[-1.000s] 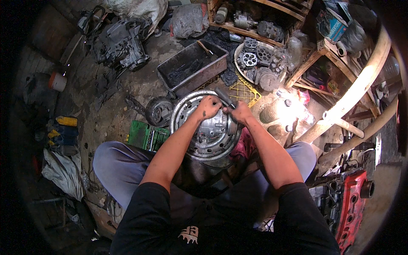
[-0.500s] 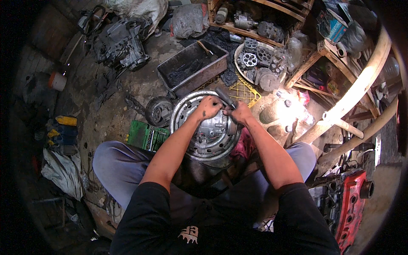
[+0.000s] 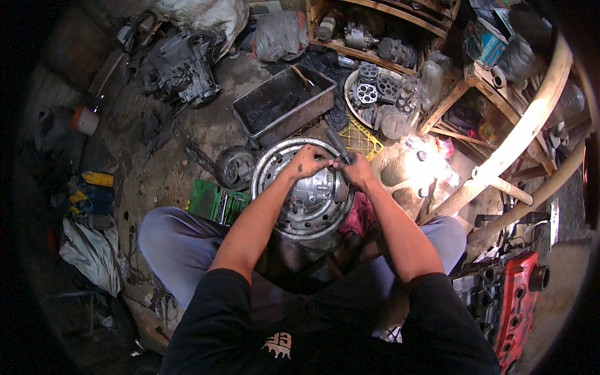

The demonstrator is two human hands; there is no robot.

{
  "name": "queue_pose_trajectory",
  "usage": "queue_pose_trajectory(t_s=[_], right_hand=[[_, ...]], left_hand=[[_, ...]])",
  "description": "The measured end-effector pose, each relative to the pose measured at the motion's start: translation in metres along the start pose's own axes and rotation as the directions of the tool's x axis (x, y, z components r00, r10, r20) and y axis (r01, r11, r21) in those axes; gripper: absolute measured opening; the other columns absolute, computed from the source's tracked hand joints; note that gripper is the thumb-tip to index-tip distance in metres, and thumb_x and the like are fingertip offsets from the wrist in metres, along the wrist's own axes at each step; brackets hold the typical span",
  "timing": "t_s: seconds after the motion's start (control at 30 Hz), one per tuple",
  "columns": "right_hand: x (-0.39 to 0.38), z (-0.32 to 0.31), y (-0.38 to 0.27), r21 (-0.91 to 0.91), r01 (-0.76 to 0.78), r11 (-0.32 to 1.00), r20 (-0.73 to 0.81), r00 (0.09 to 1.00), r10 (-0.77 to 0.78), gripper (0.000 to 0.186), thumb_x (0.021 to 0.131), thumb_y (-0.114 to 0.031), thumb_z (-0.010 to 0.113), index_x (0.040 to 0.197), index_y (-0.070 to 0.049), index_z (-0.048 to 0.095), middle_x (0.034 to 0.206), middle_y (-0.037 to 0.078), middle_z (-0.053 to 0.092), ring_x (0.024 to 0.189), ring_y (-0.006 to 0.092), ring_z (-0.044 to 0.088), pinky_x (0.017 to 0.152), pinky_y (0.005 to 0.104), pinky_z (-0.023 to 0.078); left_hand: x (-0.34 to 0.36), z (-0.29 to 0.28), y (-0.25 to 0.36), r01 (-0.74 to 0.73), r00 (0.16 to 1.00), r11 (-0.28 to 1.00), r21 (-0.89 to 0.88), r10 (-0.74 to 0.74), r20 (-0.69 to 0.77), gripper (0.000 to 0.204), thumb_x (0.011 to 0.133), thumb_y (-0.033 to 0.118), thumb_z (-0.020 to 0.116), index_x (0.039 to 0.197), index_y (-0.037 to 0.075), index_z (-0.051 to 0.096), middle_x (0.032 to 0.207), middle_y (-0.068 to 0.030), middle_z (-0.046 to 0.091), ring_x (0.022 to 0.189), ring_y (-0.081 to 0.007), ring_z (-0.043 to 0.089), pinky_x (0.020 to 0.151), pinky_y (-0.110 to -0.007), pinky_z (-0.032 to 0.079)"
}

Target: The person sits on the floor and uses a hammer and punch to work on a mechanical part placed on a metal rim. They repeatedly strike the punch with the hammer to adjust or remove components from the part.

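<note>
A metal compressor (image 3: 307,192) with a pulley (image 3: 340,187) on its right side lies on a steel wheel rim (image 3: 257,181) between my knees. Above the compressor's far side is my left hand (image 3: 310,161), its fingers drawn together and its thumb and fingertips meeting my right hand. Whatever is pinched there is too small to make out. My right hand (image 3: 356,170) is closed round a dark, bar-shaped tool (image 3: 337,141) that slants away from me; its kind does not show clearly.
Beyond the rim stands a grey tub (image 3: 290,128) with a brush (image 3: 302,75). A pan (image 3: 351,107) of metal parts sits farther right. Left of the rim are an open green socket case (image 3: 209,201) and a round metal part (image 3: 234,165). A pink cloth (image 3: 359,215) lies close by right.
My left fingertips have shifted right to meet my right hand. The bar-shaped tool has swung a little rightward and stands steeper.
</note>
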State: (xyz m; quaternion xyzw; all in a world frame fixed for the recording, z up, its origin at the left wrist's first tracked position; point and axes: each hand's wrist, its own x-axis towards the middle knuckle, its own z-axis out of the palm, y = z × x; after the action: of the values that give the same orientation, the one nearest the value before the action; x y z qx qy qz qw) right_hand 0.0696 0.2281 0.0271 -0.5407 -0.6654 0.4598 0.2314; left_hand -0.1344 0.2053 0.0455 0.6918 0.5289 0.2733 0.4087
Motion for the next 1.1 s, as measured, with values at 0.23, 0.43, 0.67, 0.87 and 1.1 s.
queue_pose_trajectory(t_s=[0.23,0.43,0.67,0.87,1.1], right_hand=[[0.000,-0.018,-0.032,0.005,-0.100,0.995,-0.094,0.991,0.100,0.050,0.080,-0.045,0.076,0.096,0.002,0.071,0.079,0.008,0.068,0.071,0.0173,0.061,0.067,0.0326,0.048],[0.025,-0.018,-0.049,-0.060,-0.020,0.998,-0.201,0.980,0.008,0.038,0.082,-0.035,0.078,0.082,0.002,0.069,0.068,0.004,0.064,0.059,0.0142,0.056,0.058,0.0318,0.045],[-0.008,0.013,-0.126,0.026,0.046,0.999,-0.189,0.981,-0.040,0.039,0.084,-0.034,0.075,0.091,0.003,0.068,0.078,0.007,0.068,0.066,0.0164,0.059,0.065,0.0322,0.047],[-0.037,0.045,-0.164,0.147,-0.140,0.979,0.085,0.988,0.128,0.032,0.088,-0.032,0.072,0.082,-0.002,0.064,0.065,0.003,0.062,0.051,0.0103,0.052,0.047,0.0266,0.039],[-0.033,0.060,-0.131,0.322,-0.243,0.915,0.242,0.956,0.169,0.029,0.091,-0.029,0.069,0.086,-0.002,0.060,0.065,0.005,0.060,0.043,0.0126,0.051,0.039,0.0282,0.038]], left_hand=[[-0.016,-0.009,0.012,0.161,0.937,0.978,-0.130,-0.193,-0.291,0.040,0.090,0.035,0.066,0.096,-0.004,0.072,0.085,-0.0176,0.072,0.079,-0.0208,0.066,0.075,-0.036,0.049],[-0.068,-0.024,-0.009,0.019,0.542,0.857,-0.514,-0.441,-0.715,0.041,0.095,0.031,0.062,0.084,-0.007,0.068,0.071,-0.0074,0.064,0.065,-0.0138,0.056,0.062,-0.033,0.045],[-0.149,-0.038,-0.103,0.205,0.026,0.770,-0.604,-0.621,-0.783,0.038,0.085,0.032,0.074,0.085,-0.005,0.073,0.064,-0.0099,0.067,0.053,-0.0163,0.059,0.055,-0.031,0.048],[-0.190,-0.011,-0.198,0.115,-0.065,0.685,-0.720,-0.718,-0.693,0.033,0.077,0.027,0.080,0.088,-0.003,0.074,0.075,-0.0166,0.072,0.060,-0.0230,0.066,0.061,-0.036,0.052],[-0.185,-0.013,-0.222,-0.064,-0.125,0.668,-0.741,-0.742,-0.658,0.019,0.080,0.008,0.076,0.092,-0.006,0.071,0.081,-0.0132,0.072,0.071,-0.0179,0.067,0.062,-0.030,0.051]])
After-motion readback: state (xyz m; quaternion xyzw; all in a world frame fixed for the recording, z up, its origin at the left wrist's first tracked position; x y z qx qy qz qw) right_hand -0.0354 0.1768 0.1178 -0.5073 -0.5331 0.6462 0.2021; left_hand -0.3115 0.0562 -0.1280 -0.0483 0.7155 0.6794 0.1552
